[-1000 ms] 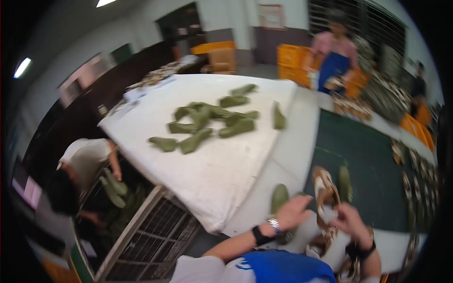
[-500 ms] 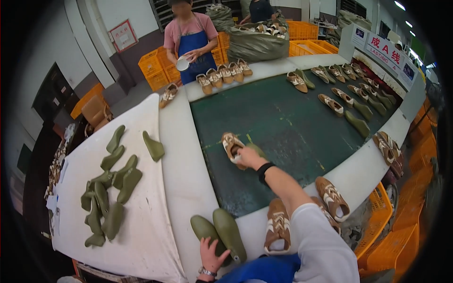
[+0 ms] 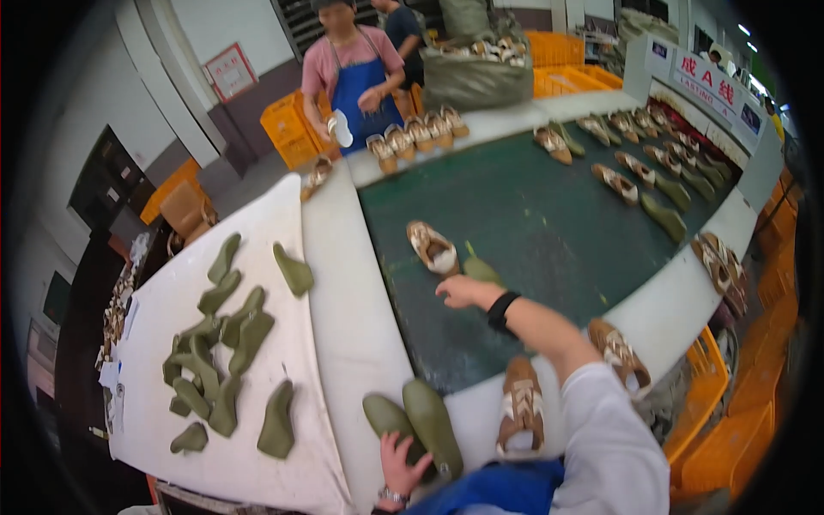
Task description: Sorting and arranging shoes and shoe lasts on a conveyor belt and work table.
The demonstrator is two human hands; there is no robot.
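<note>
Currently: both hands (image 3: 407, 463) unclenched at the desk (image 3: 337, 283), the brown-and-white sneaker (image 3: 429, 245) free on the green panel (image 3: 489, 215).

Left hand: fingers spread over the near end of the left one of two green lasts (image 3: 434, 431), resting on it rather than gripping. Right hand (image 3: 462, 293): half open, fingers slightly bent, nothing seen in it, just below the sneaker's heel; contact with the adjacent green last (image 3: 484, 271) cannot be told. Versus 0.5 s earlier: right fingers, then at the sneaker's opening, are now clear of it; a lone last (image 3: 276, 421) has appeared on the white cloth (image 3: 283, 343), near the heap of lasts (image 3: 206, 360). Surroundings: white border around panel; sneakers in rows, far right; aproned co-worker (image 3: 354, 81) opposite, orange crates (image 3: 287, 129) behind.
</note>
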